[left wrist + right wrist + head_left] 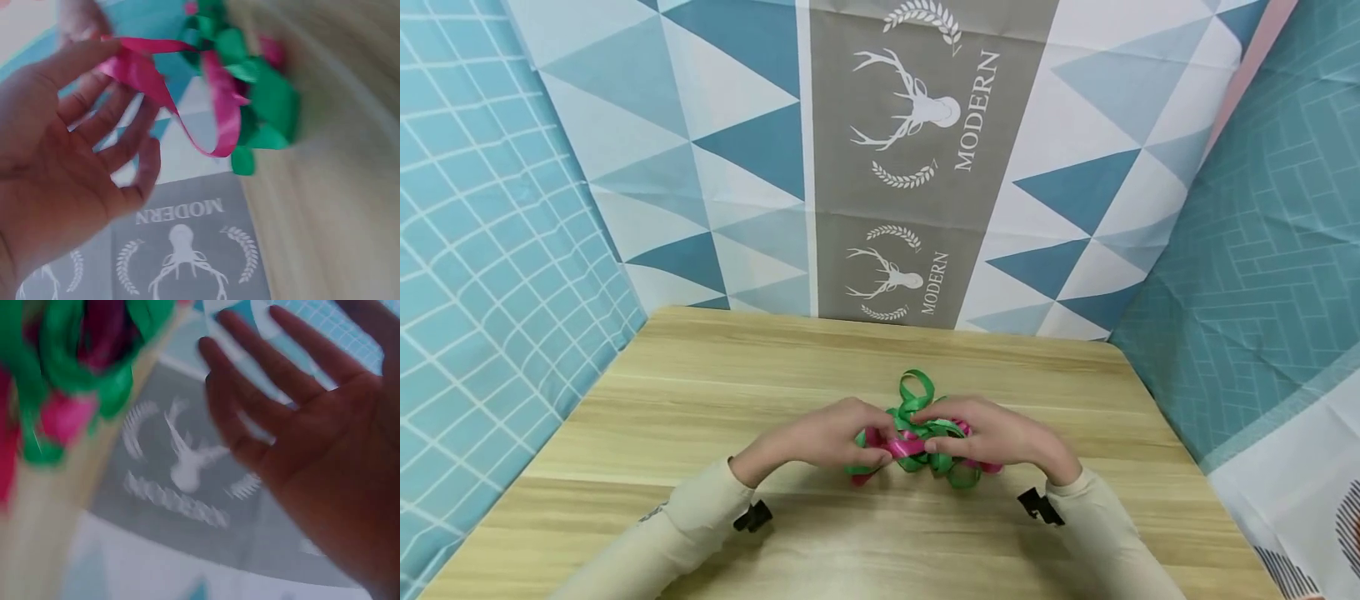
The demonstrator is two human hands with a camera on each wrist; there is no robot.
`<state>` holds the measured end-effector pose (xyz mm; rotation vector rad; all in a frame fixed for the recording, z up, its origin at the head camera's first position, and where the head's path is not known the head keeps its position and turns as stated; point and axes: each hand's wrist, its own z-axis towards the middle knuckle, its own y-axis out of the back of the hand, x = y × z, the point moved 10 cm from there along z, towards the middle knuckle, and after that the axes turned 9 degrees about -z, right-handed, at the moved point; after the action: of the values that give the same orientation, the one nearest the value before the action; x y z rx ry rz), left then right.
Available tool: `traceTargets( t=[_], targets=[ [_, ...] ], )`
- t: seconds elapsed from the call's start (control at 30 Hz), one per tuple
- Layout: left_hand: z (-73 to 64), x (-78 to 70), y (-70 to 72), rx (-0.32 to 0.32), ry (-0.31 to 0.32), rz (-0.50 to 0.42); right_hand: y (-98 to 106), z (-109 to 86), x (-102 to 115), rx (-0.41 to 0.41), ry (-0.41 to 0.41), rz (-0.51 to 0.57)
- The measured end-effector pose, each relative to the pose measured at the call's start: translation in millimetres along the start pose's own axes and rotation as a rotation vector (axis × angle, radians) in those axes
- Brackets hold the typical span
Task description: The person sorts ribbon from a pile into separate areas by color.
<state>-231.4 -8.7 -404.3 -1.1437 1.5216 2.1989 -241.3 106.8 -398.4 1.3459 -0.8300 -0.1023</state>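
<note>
A tangle of green ribbon (916, 404) and pink ribbon (907, 448) lies on the wooden table. My left hand (842, 435) pinches a flat stretch of the pink ribbon between thumb and forefinger; the left wrist view shows this pink ribbon (140, 72) looping back into the green ribbon (272, 103). Over the right side of the tangle is my right hand (1000, 432), its thumb tip at the pink stretch and its forefinger apart above the green loops. The right wrist view shows the right hand (312, 425) with loosely extended fingers; its thumb tip is out of frame.
The wooden table (737, 367) reaches back to a patterned cloth (887, 192) hung behind it. Blue checked cloth (482, 225) hangs on the left, and teal cloth (1262, 275) on the right.
</note>
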Motion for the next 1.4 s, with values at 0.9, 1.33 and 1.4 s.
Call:
traceTargets(
  t=[0.9, 1.33, 1.4],
  targets=[
    [-78.8, -11.0, 143.5, -0.215, 0.178, -0.195, 116.3, -38.3, -42.5, -0.346, -0.125, 0.454],
    [-130.6, 48.5, 216.0, -0.304, 0.314, -0.198, 163.6, -57.5, -122.7, -0.614, -0.253, 0.654],
    [-138.5, 64.1, 221.4, -0.316, 0.349, -0.199, 160.5, -56.2, -139.1, -0.639, -0.272, 0.714]
  ],
)
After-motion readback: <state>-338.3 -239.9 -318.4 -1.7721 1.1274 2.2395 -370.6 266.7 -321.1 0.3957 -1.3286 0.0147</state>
